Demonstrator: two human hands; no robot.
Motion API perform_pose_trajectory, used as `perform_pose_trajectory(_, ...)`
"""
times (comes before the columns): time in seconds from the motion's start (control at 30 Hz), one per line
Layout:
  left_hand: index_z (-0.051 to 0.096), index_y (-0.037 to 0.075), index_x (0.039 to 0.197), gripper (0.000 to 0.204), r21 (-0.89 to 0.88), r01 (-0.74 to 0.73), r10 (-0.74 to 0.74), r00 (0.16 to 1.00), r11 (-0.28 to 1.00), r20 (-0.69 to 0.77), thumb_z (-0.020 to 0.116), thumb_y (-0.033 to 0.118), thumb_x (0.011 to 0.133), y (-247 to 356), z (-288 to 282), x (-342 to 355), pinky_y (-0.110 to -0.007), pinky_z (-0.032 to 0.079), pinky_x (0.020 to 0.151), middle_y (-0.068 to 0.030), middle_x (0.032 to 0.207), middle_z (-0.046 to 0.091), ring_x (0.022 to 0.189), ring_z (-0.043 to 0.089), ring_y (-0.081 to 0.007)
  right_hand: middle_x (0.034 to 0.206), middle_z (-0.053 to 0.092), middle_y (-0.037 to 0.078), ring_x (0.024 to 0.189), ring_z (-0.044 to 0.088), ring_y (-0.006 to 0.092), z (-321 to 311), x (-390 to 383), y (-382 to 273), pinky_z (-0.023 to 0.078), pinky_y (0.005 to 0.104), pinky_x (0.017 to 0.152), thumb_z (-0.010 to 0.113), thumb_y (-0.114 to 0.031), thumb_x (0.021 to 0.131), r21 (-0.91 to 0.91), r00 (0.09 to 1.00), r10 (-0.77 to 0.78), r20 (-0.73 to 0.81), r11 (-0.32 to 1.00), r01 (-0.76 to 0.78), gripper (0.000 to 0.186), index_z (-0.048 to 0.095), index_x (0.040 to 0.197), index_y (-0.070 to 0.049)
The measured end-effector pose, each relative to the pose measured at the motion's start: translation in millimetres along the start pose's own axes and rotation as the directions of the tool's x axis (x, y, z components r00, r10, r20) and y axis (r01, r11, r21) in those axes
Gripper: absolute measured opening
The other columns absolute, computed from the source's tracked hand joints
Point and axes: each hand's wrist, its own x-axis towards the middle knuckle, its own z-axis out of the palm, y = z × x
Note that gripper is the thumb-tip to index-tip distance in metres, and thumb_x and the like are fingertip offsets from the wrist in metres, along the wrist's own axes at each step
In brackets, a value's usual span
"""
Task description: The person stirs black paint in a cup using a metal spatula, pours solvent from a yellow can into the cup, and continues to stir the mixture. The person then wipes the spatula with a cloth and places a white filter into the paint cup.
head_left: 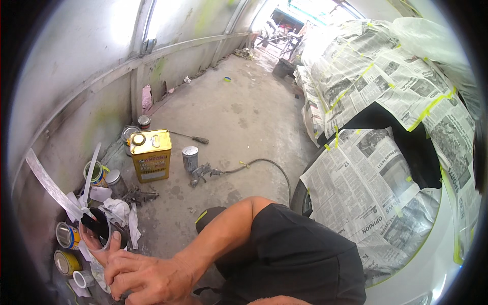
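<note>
My left hand point(101, 246) holds a clear cup point(100, 226) with black contents at the lower left; much of that hand is hidden behind my right. My right hand point(140, 272) is curled just below the cup, over a small grey item too hidden to name. Pale strips point(58, 188) lie or stand at the cup, among paint cans point(67, 262) and white rags point(129, 221). Beyond them are a yellow rectangular tin point(150, 157), a spray gun point(201, 173) with a silver pot and hose, and a second gun point(138, 195).
A car covered in taped newspaper point(381, 91) takes up the right side, its wheel arch point(417, 152) beside me. A pale, stained wall point(81, 91) runs along the left. The concrete floor point(239, 112) stretches to a bright opening with clutter and a dark bucket point(282, 68).
</note>
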Motion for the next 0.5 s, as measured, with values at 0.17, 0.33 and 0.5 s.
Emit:
perform_pose_trajectory(0.17, 0.027, 0.001, 0.152, 0.088, 0.001, 0.002, -0.002, 1.0, 1.0, 0.003, 0.076, 0.006, 0.079, 2, -3, -2, -0.04, 0.031, 0.115, -0.0148, 0.145, 0.045, 0.135, 0.043, -0.0257, 0.1, 0.053, 0.011, 0.11, 0.05, 0.0377, 3, -2, 2, 0.039, 0.0589, 0.092, 0.081, -0.02, 0.071, 0.028, 0.999, 0.032, -0.011, 0.999, -0.032, 0.027, 0.057, 0.077, -0.007)
perform_pose_trajectory(0.33, 0.027, 0.001, 0.152, 0.088, -0.018, 0.001, -0.001, 1.0, 1.0, 0.009, 0.076, 0.005, 0.079, 2, 1, 0, -0.04, 0.032, 0.115, -0.0146, 0.144, 0.045, 0.134, 0.043, -0.0255, 0.1, 0.054, 0.01, 0.111, 0.05, 0.0378, 1, -1, 3, 0.039, 0.0587, 0.092, 0.08, -0.02, 0.071, 0.008, 1.0, 0.017, -0.006, 1.0, -0.017, 0.027, 0.057, 0.077, -0.007)
perform_pose_trajectory(0.5, 0.026, 0.002, 0.152, 0.09, -0.35, -0.044, 0.065, 0.997, 0.936, 0.05, 0.076, 0.003, 0.078, -11, -8, -4, -0.038, 0.032, 0.113, -0.0133, 0.141, 0.046, 0.131, 0.044, -0.025, 0.099, 0.054, 0.011, 0.111, 0.05, 0.0381, 1, -2, 2, 0.039, 0.059, 0.094, 0.08, -0.02, 0.073, 0.01, 1.0, 0.019, -0.004, 1.0, -0.019, 0.027, 0.057, 0.077, -0.007)
